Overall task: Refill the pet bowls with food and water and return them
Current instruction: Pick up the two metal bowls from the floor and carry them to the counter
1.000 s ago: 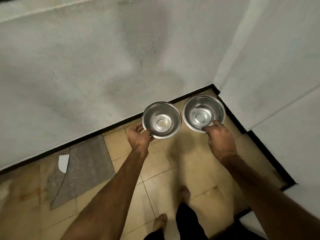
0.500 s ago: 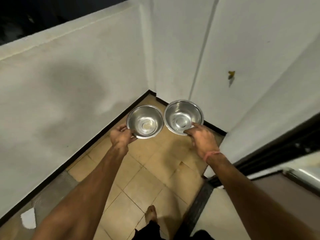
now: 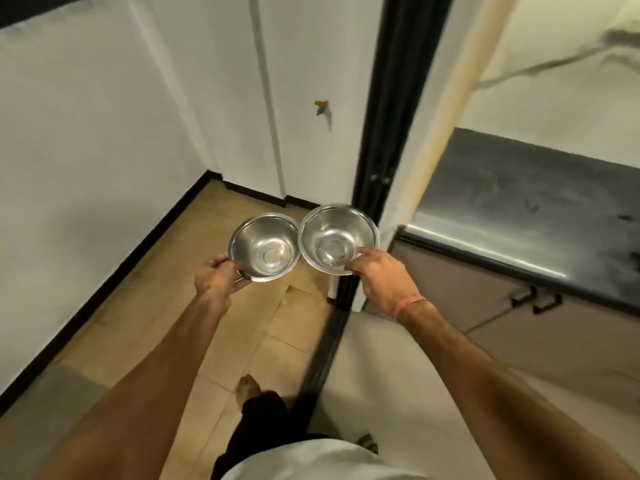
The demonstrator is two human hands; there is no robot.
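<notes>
Two shiny steel pet bowls are held side by side in front of me, rims touching. My left hand (image 3: 218, 277) grips the near rim of the left bowl (image 3: 265, 247). The right bowl (image 3: 337, 238) is pinched at its near right rim by my right hand (image 3: 382, 278), which wears a thin orange wrist thread. Both bowls look empty, apart from a faint pale spot in the bottom of the left one. They hang above the tan tiled floor, close to a black door frame.
A black sliding-door frame (image 3: 391, 133) and its floor track (image 3: 325, 344) split the tan tiled floor (image 3: 194, 299) from a pale floor on the right. A dark counter (image 3: 526, 216) over beige cabinets stands at right. White walls close in on the left and ahead.
The view has swung right. The door frame, counter and cabinets have come into sight. Both hands keep the same hold on the bowls, now beside the door frame.
</notes>
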